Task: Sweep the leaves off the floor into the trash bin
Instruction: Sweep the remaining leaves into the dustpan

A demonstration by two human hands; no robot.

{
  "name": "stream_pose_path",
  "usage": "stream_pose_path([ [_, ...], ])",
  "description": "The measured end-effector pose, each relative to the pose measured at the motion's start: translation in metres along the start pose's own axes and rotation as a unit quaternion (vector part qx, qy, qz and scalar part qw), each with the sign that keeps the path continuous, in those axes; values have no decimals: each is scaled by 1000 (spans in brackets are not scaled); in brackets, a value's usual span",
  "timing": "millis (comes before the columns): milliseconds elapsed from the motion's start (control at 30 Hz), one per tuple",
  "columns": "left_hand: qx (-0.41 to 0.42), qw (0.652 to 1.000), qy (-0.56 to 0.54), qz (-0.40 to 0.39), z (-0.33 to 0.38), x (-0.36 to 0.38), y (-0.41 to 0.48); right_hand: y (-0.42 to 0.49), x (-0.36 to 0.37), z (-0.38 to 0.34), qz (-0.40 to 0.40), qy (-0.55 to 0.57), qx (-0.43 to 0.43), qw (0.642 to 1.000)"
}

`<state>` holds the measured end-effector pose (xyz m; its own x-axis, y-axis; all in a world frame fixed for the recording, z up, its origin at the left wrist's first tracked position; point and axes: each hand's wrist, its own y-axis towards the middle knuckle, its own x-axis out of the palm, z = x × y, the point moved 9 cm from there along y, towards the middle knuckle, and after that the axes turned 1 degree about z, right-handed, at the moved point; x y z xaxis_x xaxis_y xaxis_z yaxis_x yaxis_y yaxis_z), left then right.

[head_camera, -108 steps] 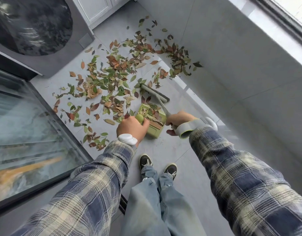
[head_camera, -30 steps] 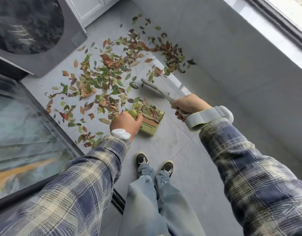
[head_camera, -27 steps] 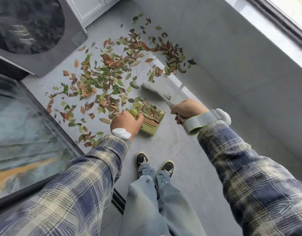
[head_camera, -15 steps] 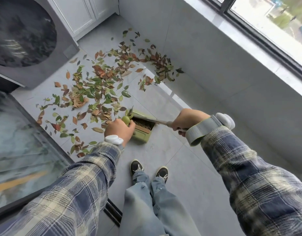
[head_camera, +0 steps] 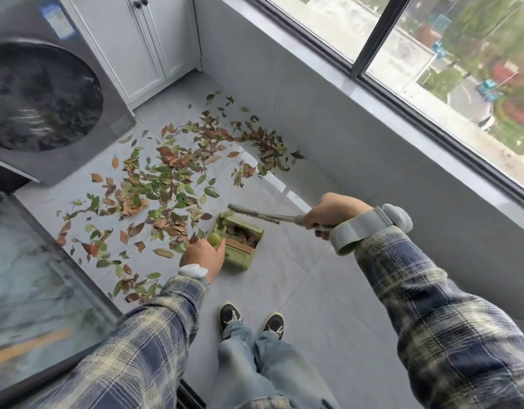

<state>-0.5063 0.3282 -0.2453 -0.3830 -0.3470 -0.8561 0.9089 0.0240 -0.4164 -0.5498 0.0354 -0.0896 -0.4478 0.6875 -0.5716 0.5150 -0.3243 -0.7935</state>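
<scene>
Green and brown leaves (head_camera: 166, 184) lie scattered over the grey tiled floor, with a second clump (head_camera: 266, 146) against the low wall. A green dustpan (head_camera: 240, 256) with comb teeth holds some leaves and is tipped up off its front edge. My left hand (head_camera: 203, 256) grips its round-ended handle. My right hand (head_camera: 328, 214) grips the handle of a small grey brush (head_camera: 249, 212), whose head is lifted level over the pan's mouth. No trash bin is in view.
A washing machine (head_camera: 48, 113) with a dark round door stands at the left, white cabinet doors (head_camera: 136, 45) behind it. A glass panel (head_camera: 33, 305) runs along the near left. A low grey wall (head_camera: 372, 137) under a window bounds the right. My shoes (head_camera: 251, 320) stand on bare tiles.
The brush swept leaves into the dustpan, then rose off the floor over the pan. The pan tilted up with its load. My view lifted toward the window.
</scene>
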Motion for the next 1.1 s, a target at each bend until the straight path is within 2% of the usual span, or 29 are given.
stream_pose_path([
  [167,4,1000,6,-17,15,-9,16,13,-12,5,8,80,12,997],
  [433,10,1000,10,9,56,-26,51,67,-29,-3,22,215,8,976],
  [800,-54,998,9,24,131,-23,114,180,-99,-43,-25,209,-17,977],
  [1100,-101,994,7,37,160,-20,148,234,-132,-63,-25,190,-31,981],
])
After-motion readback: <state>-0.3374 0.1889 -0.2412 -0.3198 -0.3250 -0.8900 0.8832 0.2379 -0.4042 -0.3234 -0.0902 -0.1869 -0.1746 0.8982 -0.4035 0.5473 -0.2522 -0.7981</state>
